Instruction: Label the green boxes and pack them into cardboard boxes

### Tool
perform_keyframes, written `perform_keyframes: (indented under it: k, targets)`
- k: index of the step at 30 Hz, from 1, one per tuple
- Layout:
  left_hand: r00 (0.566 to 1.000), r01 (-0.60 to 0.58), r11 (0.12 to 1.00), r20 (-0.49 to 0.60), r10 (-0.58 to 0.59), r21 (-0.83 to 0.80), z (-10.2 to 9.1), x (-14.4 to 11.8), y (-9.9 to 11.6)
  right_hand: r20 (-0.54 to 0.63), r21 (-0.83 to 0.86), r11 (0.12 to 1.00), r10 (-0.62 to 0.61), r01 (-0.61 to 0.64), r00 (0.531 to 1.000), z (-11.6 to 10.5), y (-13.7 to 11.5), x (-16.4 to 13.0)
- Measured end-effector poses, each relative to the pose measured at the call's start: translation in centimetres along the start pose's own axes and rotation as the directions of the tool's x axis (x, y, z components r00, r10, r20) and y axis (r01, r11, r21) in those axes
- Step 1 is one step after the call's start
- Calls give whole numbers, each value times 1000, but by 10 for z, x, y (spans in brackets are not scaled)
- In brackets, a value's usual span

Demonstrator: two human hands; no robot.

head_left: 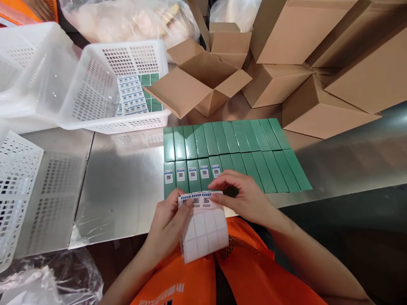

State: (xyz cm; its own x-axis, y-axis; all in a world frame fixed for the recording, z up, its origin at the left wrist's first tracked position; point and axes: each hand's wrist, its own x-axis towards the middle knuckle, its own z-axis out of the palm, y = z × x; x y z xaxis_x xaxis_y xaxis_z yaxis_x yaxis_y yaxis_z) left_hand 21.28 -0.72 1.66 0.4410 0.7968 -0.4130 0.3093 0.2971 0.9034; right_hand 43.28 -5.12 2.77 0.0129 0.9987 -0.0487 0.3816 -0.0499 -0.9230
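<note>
My left hand (170, 218) grips a sheet of QR-code stickers (203, 228) by its left edge, thumb on top. The sheet's top row carries printed labels; the rows below are blank white backing. My right hand (243, 195) is at the sheet's upper right corner, thumb and index finger close together by the last label; whether a sticker is between them I cannot make out. Just beyond both hands lie two rows of slim green boxes (251, 135), side by side. Several boxes at the left of the near row each bear a QR sticker (192, 174).
A white perforated basket (127, 123) at the back left holds more sticker sheets (132, 95) and green boxes (155, 106). An open cardboard carton (187, 91) stands behind the rows, with more cartons (349, 101) to the right. Another person's hand (41, 9) shows at top left.
</note>
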Motion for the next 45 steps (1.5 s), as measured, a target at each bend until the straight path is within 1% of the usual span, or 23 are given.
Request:
perform_keyframes:
  k: [2, 4, 5, 6, 7, 9, 10, 12, 14, 16, 21, 24, 26, 27, 29, 32, 34, 36, 38, 40, 41, 43, 45]
  targets:
    - [1000, -7, 998, -27, 8, 63, 4, 3, 1, -55, -65, 982, -180, 176, 982, 6, -1, -8]
    - [998, -6, 994, -63, 12, 105, 7, 5, 3, -59, -37, 943, -332, 330, 941, 3, -1, -12]
    - [997, -3, 994, -73, 11, 111, 8, 6, 4, -79, 17, 930, -364, 366, 928, -2, 0, -12]
    - [997, 2, 994, -78, 6, 109, 9, 7, 4, -127, 83, 927, -354, 366, 927, -9, 1, -11]
    - [997, 7, 995, -77, 1, 104, 9, 7, 5, -192, 144, 933, -300, 329, 934, -17, 2, -7]
    - [997, 14, 995, -73, -7, 96, 9, 6, 4, -276, 228, 959, -100, 166, 956, -34, 9, 3]
    - [997, 14, 995, -73, -7, 95, 10, 5, 4, -262, 248, 967, 13, 55, 965, -42, 13, 10]
    - [998, 14, 996, -67, -8, 90, 10, 3, 3, -147, 244, 956, 204, -165, 968, -53, 24, 22]
    - [998, 25, 997, -62, -20, 73, 10, 2, 2, -46, 207, 929, 323, -307, 945, -58, 34, 32]
    - [998, 45, 998, -54, -42, 52, 11, 1, 1, -32, 175, 915, 373, -363, 927, -57, 41, 36]
    - [996, 73, 997, -45, -72, 33, 9, 3, -2, -72, 105, 911, 407, -399, 911, -51, 39, 39]
    - [998, 58, 998, -33, -57, 34, 8, 4, -3, -149, -101, 887, 434, -450, 888, -51, 34, 44]
    - [999, 32, 998, -34, -30, 58, 9, 4, -3, -223, -273, 845, 409, -459, 885, -52, 31, 45]
    - [999, 18, 997, -37, -15, 75, 9, 3, -2, -252, -326, 836, 372, -441, 893, -52, 29, 42]
    - [999, 2, 995, -44, 2, 98, 10, 3, 0, -264, -316, 880, 276, -354, 924, -48, 23, 33]
    - [999, 2, 998, -38, 0, 59, 13, 5, 3, -123, -150, 981, 108, -126, 987, -31, 11, 13]
    - [1000, -2, 1000, -26, 3, 30, 15, 6, 4, -67, -110, 994, -24, 16, 997, -15, 6, 2]
    - [1000, -11, 1000, -6, 11, 19, 18, 7, 6, -103, -159, 969, -207, 190, 973, -2, 4, -4]
    - [1000, -8, 1000, 11, 8, 4, 20, 6, 6, -132, -220, 906, -394, 361, 909, 6, 6, -7]
    - [1000, 20, 999, 24, -19, -27, 21, 6, 5, -95, -213, 852, -505, 478, 858, 5, 10, -10]
    - [999, 38, 999, 30, -36, -39, 22, 6, 5, -81, -164, 849, -519, 502, 851, 1, 11, -11]
    - [997, 59, 997, 47, -56, -43, 21, 7, 2, -117, -4, 873, -485, 488, 867, -12, 12, -13]
    - [997, 50, 999, 58, -49, -19, 21, 7, -1, -232, 149, 907, -354, 393, 906, -32, 14, -11]
